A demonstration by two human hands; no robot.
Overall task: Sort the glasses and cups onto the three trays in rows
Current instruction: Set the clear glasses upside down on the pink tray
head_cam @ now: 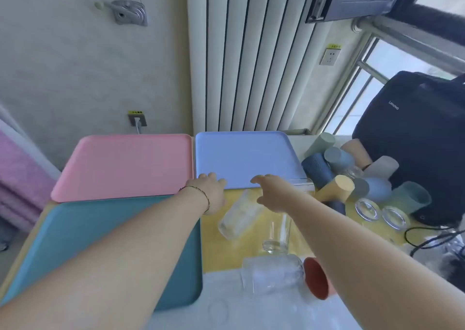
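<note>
Three trays lie bare on the table: a pink tray [120, 163] at the back left, a light blue tray [241, 153] beside it, and a teal tray [75, 231] in front. My left hand [214, 191] rests at the light blue tray's near edge. My right hand [273, 191] hovers at that same edge, fingers apart. Clear glasses lie tipped on the yellow mat: a ribbed glass [239, 216], a tall glass [278, 236] and a wide glass [271, 274]. A red cup [317, 278] lies under my right forearm. Several coloured cups [337, 171] are heaped at the right.
A black Lenovo bag [412, 138] stands at the far right behind the cup heap, with black cables [427, 239] in front of it. Two clear glasses [380, 212] stand near the bag. A radiator [251, 52] and the wall back the table.
</note>
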